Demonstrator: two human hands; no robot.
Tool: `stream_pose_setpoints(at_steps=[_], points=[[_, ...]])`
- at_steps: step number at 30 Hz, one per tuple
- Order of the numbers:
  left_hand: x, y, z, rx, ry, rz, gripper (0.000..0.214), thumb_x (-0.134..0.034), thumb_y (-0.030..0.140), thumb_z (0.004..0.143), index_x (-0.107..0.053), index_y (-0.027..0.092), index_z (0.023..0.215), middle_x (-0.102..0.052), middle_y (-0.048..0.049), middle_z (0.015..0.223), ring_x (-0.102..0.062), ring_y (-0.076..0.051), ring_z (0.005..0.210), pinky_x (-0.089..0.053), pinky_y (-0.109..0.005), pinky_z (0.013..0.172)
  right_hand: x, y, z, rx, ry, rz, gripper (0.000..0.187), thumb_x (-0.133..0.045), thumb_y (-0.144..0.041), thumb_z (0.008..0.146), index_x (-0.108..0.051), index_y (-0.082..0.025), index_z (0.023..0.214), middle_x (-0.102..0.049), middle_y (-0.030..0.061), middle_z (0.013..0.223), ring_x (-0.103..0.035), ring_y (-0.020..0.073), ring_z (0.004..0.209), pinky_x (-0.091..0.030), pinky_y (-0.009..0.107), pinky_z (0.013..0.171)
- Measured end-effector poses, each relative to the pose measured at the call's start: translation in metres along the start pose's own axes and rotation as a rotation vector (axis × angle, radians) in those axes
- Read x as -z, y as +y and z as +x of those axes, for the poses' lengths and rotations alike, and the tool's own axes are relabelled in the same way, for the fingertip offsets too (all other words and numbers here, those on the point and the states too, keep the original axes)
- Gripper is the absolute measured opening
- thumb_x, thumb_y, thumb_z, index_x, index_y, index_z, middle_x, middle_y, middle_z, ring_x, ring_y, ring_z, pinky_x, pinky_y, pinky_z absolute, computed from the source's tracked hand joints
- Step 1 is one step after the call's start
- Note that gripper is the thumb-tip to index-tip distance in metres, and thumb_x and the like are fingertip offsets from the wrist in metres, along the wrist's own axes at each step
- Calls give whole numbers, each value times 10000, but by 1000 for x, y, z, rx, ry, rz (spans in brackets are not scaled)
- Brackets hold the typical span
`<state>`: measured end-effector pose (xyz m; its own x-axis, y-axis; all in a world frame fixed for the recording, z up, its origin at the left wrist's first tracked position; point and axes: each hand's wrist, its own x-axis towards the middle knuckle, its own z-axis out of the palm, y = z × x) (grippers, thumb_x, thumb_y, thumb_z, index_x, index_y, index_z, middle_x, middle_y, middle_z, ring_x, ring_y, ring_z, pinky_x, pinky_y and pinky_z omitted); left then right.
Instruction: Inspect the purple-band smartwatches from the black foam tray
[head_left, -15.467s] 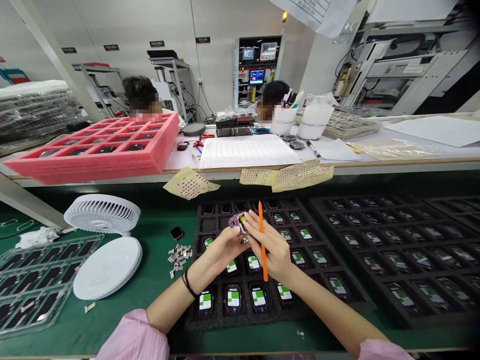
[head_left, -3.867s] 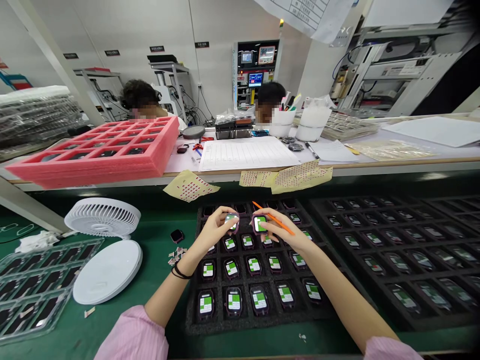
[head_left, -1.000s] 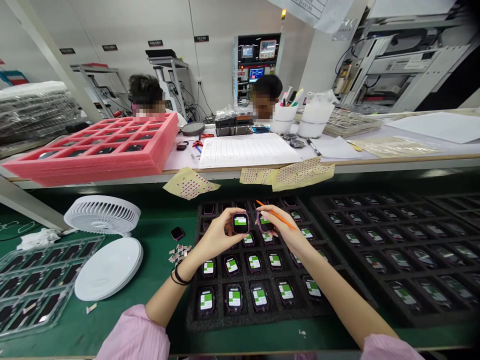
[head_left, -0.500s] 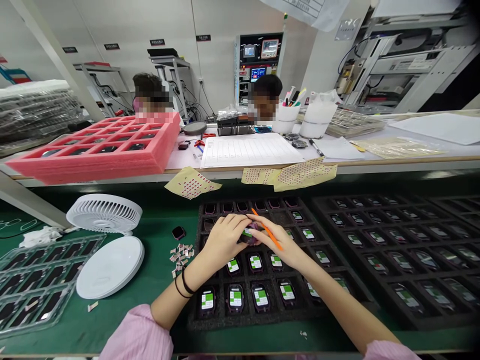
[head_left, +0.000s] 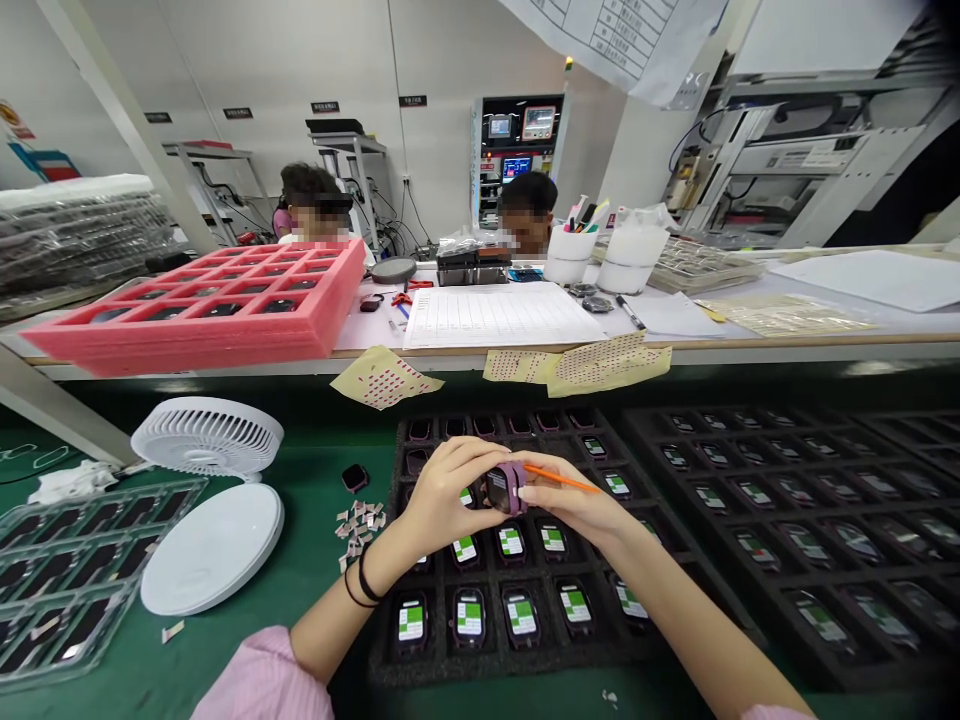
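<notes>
Purple watch casing (head_left: 514,490), single or double I can't tell, pinched in the left hand (head_left: 450,488) above the black tray (head_left: 450,669), well inside its front edge; right hand (head_left: 576,502) touches it, holding an orange stick (head_left: 562,479). Probably light, stiff, slick-glassed: take the rim.

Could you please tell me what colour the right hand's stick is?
The stick is orange, best seen in the head view.

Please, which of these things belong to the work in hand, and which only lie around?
In use:
purple watch, perhaps two together, between left hand and right hand
orange stick in the right hand
black tray of watches underneath

Apparently just nearby:
white fan
pink tray
pen cup
yellow sheets
</notes>
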<state>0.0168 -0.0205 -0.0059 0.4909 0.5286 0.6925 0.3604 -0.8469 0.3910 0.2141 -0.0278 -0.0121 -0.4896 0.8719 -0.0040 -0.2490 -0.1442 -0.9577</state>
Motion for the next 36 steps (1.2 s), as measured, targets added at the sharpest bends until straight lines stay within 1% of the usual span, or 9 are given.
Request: stream_pose_setpoints(at_steps=[6, 13, 18, 21, 23, 25, 29, 32, 36], points=[[0, 2, 2, 5, 7, -28, 436, -717, 287, 738, -605, 216, 1153, -681, -93, 1089, -591, -248, 1014, -480, -416, 889, -8, -5, -3, 17, -5, 2, 342, -782, -287, 663, -692, -260, 993, -695, 20, 944, -637, 170, 877, -495, 301, 815], [0, 4, 1, 13, -34, -45, 437, -700, 255, 747, -601, 230, 1172, -678, -90, 1117, -582, -251, 1035, -469, -421, 903, -18, -6, -5, 24, 70, -9, 341, -795, -268, 619, -676, -237, 938, -679, 16, 890, -639, 186, 852, -511, 305, 778], [-1, 3, 1, -6, -6, -26, 433, -705, 262, 746, -603, 226, 1165, -677, -97, 1106, -575, -260, 1070, -473, -435, 924, -15, -13, -6, 67, -24, -142, 344, -754, -316, 709, -634, -245, 1024, -663, 22, 959, -630, 198, 951, -502, 334, 851], [-1, 3, 1, -4, 50, -22, 442, -728, 253, 721, -611, 214, 1146, -651, -112, 1150, -540, -277, 1152, -449, -461, 978, -8, -20, -7, 168, 34, -255, 312, -659, -420, 807, -643, -251, 1069, -671, 42, 989, -632, 202, 978, -492, 354, 893], [0, 3, 1, 45, 49, -46, 441, -724, 237, 721, -611, 209, 1147, -637, -118, 1181, -554, -274, 1149, -464, -451, 969, -2, -25, -9, 273, 121, -275, 382, -490, -523, 889, -674, -239, 1065, -676, 62, 923, -650, 196, 859, -521, 358, 812], [1, 3, -1, 124, 32, -85, 447, -707, 228, 736, -600, 208, 1169, -650, -112, 1168, -606, -257, 1080, -519, -399, 891, 2, -27, -15, 417, 200, -290, 483, -369, -552, 924, -719, -222, 974, -659, 70, 808, -632, 194, 712, -528, 362, 685], [1, 4, -2, 222, 36, -110, 463, -698, 230, 744, -587, 205, 1193, -687, -86, 1110, -665, -223, 942, -563, -299, 715, 2, -24, -28, 708, 294, -357, 437, -409, -417, 942, -729, -215, 724, -635, 61, 608, -594, 198, 565, -483, 359, 546], [1, 4, -2, 221, 41, -87, 461, -706, 239, 739, -592, 203, 1184, -690, -79, 1113, -668, -217, 931, -563, -297, 732, -2, -19, -33, 772, 283, -382, 401, -426, -349, 947, -728, -220, 717, -636, 49, 549, -580, 187, 501, -460, 336, 483], [1, 4, -2, 211, 40, -73, 454, -705, 232, 739, -596, 193, 1177, -690, -82, 1116, -667, -220, 941, -563, -303, 752, -3, -15, -31, 798, 318, -388, 398, -426, -335, 951, -730, -221, 720, -641, 46, 544, -589, 185, 502, -464, 328, 473]])
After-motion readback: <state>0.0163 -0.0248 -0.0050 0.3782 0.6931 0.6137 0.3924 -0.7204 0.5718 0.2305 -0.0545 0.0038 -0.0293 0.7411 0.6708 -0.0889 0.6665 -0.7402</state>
